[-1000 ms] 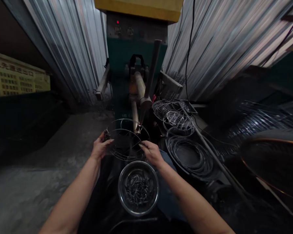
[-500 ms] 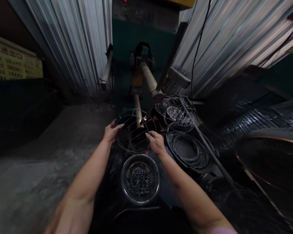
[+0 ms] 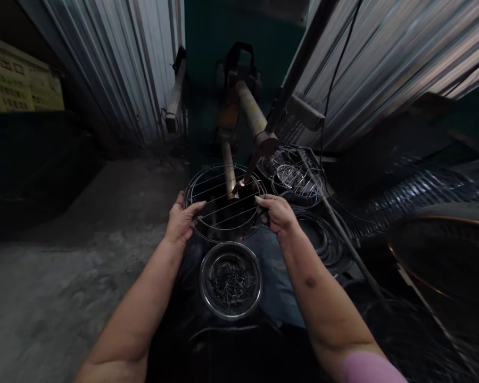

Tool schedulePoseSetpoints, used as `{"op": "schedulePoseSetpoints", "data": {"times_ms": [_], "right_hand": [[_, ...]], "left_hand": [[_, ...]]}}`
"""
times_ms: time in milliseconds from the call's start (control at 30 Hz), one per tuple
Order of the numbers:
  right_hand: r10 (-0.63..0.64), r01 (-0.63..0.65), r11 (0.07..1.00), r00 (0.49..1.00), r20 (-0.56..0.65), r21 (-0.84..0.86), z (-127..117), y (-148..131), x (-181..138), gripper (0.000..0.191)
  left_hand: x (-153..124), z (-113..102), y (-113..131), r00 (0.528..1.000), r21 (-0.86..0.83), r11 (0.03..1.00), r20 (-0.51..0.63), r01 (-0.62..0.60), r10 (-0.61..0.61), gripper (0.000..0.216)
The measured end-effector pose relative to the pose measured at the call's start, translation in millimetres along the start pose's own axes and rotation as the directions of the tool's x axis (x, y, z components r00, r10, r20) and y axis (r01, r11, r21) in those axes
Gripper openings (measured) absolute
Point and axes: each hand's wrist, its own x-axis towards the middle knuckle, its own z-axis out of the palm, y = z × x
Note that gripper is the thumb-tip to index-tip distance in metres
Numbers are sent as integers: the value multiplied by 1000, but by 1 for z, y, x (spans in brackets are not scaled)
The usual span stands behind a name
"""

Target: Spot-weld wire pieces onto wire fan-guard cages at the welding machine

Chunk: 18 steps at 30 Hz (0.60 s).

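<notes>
A round wire rack (image 3: 223,205) with parallel cross wires sits under the tip of a spot-welding machine (image 3: 239,106). My left hand (image 3: 181,221) grips its left rim. My right hand (image 3: 277,213) holds its right rim. The welder's upper electrode (image 3: 249,173) points down onto the rack near its far middle, above the lower arm (image 3: 229,173). Just below the rack, on my lap, rests a steel bowl (image 3: 230,280) holding several short bent wire pieces.
To the right lie a stack of finished wire racks (image 3: 297,181) and a pile of plain wire rings (image 3: 325,239). Corrugated metal walls (image 3: 115,69) flank the machine. A concrete floor (image 3: 64,255) spreads left. A large dark round object (image 3: 443,255) sits far right.
The view has tilted down and closer. My right hand has shifted from the rack's near edge to its right rim, and the rack has turned under the electrode.
</notes>
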Motion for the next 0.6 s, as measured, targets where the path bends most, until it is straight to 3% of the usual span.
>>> {"op": "schedulePoseSetpoints", "data": {"times_ms": [133,367,467,600], "right_hand": [[-25,25,1000,1000,2,11,-8,-12,-4,15],[-18,18,1000,1000,4,14,3,-26,22,13],[-185,183,982,981,-55,-46,4,-25,26,8],[-519,473,832,848,-107,-291,-14,1,9,32]], "left_hand": [[-9,11,4,999,-17,1000,36,-11,11,77],[-3,20,4,999,-9,999,-28,-45,45,70],[-4,30,7,986,-88,991,-145,-97,84,67],[-5,42,9,973,-154,983,-223,-99,63,64]]}}
